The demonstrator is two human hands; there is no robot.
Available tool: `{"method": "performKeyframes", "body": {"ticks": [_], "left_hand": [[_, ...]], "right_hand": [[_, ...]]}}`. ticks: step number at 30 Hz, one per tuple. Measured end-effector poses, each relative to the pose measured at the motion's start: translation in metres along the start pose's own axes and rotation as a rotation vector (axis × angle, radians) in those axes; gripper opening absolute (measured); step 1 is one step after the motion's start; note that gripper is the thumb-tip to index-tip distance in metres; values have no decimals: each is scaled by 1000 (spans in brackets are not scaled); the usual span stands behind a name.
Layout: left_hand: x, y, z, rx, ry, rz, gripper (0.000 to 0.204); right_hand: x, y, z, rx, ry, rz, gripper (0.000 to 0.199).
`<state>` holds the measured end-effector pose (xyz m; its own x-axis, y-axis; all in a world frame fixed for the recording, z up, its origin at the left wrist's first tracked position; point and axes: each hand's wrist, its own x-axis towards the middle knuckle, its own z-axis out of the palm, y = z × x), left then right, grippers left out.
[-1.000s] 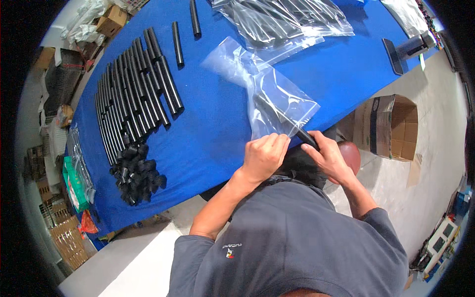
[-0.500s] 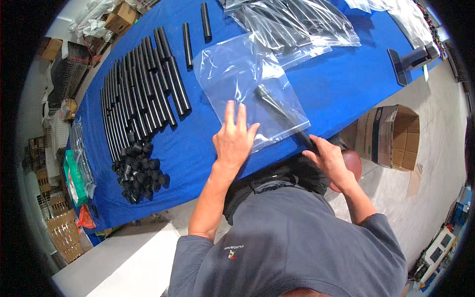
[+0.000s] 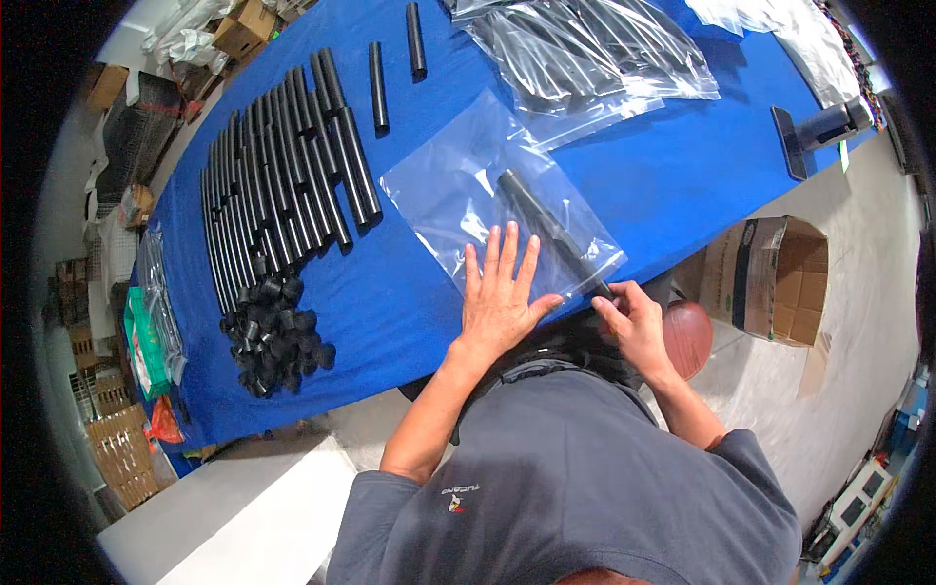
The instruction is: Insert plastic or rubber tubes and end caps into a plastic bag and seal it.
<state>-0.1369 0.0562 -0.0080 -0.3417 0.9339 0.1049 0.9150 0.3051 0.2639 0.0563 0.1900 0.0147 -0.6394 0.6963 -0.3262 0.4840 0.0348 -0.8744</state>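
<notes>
The left hand (image 3: 499, 307) lies palm down, fingers straight and spread, on the near part of the clear bag (image 3: 444, 185). The right hand (image 3: 632, 322), curled, seems to pinch the near end of the black tube (image 3: 546, 219), mostly inside the bag's right side.

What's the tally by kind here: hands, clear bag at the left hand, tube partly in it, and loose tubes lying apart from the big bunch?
Hands: 2 (left hand, right hand)
Clear bag at left hand: 1
Black tube partly inside: 1
Loose tubes apart: 2 (nearer tube, farther tube)
Total: 6
</notes>
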Motion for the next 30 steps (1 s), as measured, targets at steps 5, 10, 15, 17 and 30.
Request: {"method": "performKeyframes", "body": {"ticks": [5,10,15,17,30], "left_hand": [[1,-1,0,-11,12,9,93],[0,-1,-1,-14,8,16,93],[1,0,-2,-20,-11,9,92],[1,0,-1,-32,-10,26,92],[9,7,-29,-1,5,-86,72]], "right_hand": [[0,-4,0,206,-4,104,36],[1,4,-6,400,-57,174,36],[-2,-14,1,783,-106,282,43],[5,-21,5,899,-83,290,46],[12,-11,9,1072,-144,322,46]]}}
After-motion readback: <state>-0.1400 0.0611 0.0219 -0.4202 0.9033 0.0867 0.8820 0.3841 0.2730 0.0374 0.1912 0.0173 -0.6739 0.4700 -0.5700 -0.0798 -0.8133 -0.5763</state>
